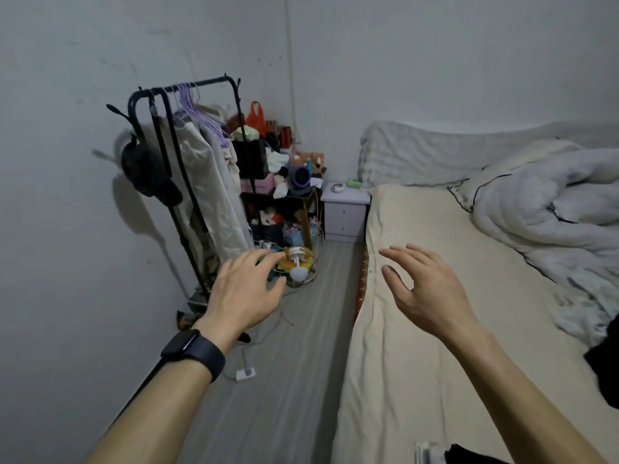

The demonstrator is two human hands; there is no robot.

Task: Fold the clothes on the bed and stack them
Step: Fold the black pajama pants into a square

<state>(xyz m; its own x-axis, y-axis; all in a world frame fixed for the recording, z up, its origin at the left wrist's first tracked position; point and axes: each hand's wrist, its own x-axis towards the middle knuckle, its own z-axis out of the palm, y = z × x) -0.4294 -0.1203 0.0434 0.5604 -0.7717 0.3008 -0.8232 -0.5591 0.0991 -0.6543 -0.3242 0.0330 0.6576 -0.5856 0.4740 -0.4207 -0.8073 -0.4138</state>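
Observation:
The bed (418,329) with a cream sheet fills the right half of the view. A dark garment (606,363) lies at its right edge, partly cut off by the frame. More dark and white cloth (445,455) shows at the bottom edge. My left hand (246,289) hovers over the floor beside the bed, fingers spread and relaxed, holding nothing; a black watch sits on its wrist. Over the bed's near left edge my right hand (425,289) is raised, fingers loosely extended and empty. Neither hand touches any clothing.
A rumpled white duvet (549,216) is heaped on the bed's far right. A black clothes rack (174,155) with hanging garments stands at the left wall. Cluttered shelves (278,189), a small lilac nightstand (346,212), a fan (296,262) and cables occupy the floor corner.

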